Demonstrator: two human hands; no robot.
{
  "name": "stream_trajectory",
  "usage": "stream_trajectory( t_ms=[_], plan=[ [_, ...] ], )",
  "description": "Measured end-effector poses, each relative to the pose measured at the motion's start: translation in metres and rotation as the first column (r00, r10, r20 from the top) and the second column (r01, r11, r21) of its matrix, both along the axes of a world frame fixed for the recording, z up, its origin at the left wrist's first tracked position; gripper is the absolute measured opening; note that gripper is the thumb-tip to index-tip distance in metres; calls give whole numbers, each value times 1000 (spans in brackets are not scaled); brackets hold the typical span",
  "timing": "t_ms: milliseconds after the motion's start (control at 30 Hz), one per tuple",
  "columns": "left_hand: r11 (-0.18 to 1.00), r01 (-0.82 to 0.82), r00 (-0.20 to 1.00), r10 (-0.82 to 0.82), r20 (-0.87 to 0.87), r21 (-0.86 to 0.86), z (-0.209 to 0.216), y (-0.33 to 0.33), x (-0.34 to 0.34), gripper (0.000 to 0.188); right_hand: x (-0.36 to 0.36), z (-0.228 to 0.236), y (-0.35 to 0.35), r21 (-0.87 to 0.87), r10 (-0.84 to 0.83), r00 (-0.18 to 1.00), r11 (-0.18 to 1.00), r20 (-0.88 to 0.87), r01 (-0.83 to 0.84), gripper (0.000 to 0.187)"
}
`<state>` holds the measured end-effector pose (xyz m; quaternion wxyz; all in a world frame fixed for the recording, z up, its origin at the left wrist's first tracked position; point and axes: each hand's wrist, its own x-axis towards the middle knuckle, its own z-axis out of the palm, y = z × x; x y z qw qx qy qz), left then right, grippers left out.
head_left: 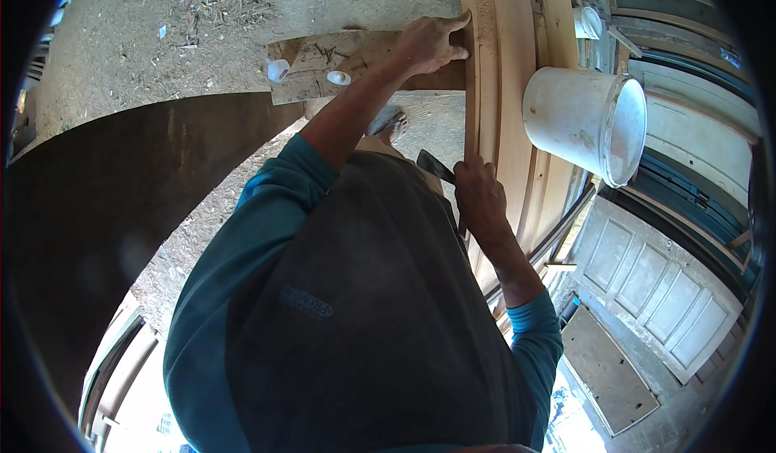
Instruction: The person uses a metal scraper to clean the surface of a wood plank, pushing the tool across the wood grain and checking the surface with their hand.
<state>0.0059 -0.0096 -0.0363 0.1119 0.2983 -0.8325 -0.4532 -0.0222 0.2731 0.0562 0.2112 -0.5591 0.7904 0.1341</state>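
Note:
My left hand (434, 45) reaches to the near edge of a long pale wooden plank (508, 73), touching it toward its far end. The thumb and forefinger are spread apart; the other fingers are hard to make out. Closer to my body, my right hand (481, 198) is closed around a tool with a dark flat blade (435, 165), held beside the same edge. Its handle is hidden in my fist, so I cannot tell its exact kind. A narrow wooden strip with a rough top (483, 49) runs along the plank's edge.
A white plastic bucket (566, 117) lies on its side on the boards, with a smaller white container (588, 23) beyond. A stained board (303, 57) bears two small white cups. A white panelled door (655, 283) leans at right. A dark curved panel (121, 202) stands left.

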Motion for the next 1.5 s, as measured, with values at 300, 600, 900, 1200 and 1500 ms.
stream_trajectory(
  t_ms=[300, 600, 900, 1200, 1500],
  plan=[
    [994, -20, 994, 8, -107, -110, -17, -2, -3, 82, -1, 2, -1, -15, -7, 1000, 1000, 11, 7, 5],
    [1000, -2, 1000, 2, 2, -8, -2, -3, -1, 83, -5, -4, 3, -39, -11, 999, 999, 31, 12, 7],
    [993, -23, 996, 13, -87, -114, -9, -2, 0, 84, -5, 4, -1, -60, -18, 997, 998, 73, 22, 8],
    [1000, 14, 1000, -15, -12, -18, -6, -4, -1, 83, -6, 8, -5, 53, -11, 997, 999, 71, 7, 10],
    [988, -8, 982, -21, -188, -154, -23, -2, 1, 83, -10, -2, 2, -58, -34, 993, 998, 114, 40, 9]
  ],
)
